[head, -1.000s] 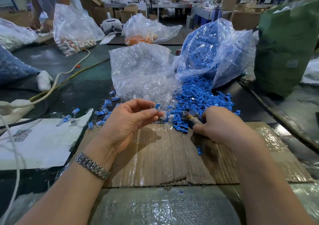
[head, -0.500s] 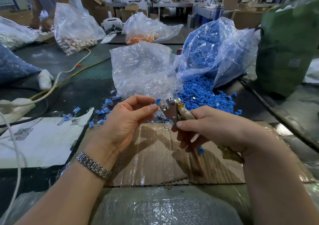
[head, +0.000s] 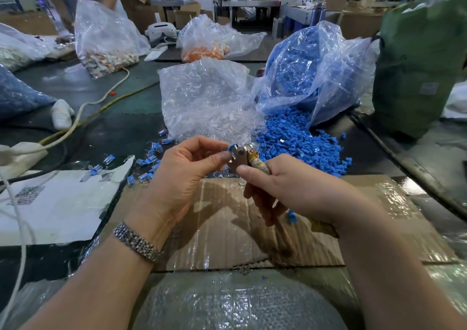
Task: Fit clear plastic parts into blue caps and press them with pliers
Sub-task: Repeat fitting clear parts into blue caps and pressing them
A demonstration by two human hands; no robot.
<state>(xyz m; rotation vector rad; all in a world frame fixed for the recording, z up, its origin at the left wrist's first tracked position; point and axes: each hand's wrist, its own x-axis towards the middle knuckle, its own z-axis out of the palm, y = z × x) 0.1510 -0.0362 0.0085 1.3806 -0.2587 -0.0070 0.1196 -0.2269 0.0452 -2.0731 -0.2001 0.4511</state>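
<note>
Left hand [head: 187,175]: pinches blue cap [head: 231,147] at pliers [head: 240,159] head.
Right hand [head: 290,190]: grips pliers handles.
Open room: cardboard [head: 214,228] below hands.
Writing: none legible.

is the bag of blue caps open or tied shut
Open: the bag of blue caps lies tipped, caps spilling from its mouth into a pile on the table.

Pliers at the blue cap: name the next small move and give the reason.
Probably squeeze the handles. The left hand pinches a blue cap right at the head of the pliers, which the right hand grips, so pressing looks due; whether the cap is seated in the jaws is unclear.
</note>
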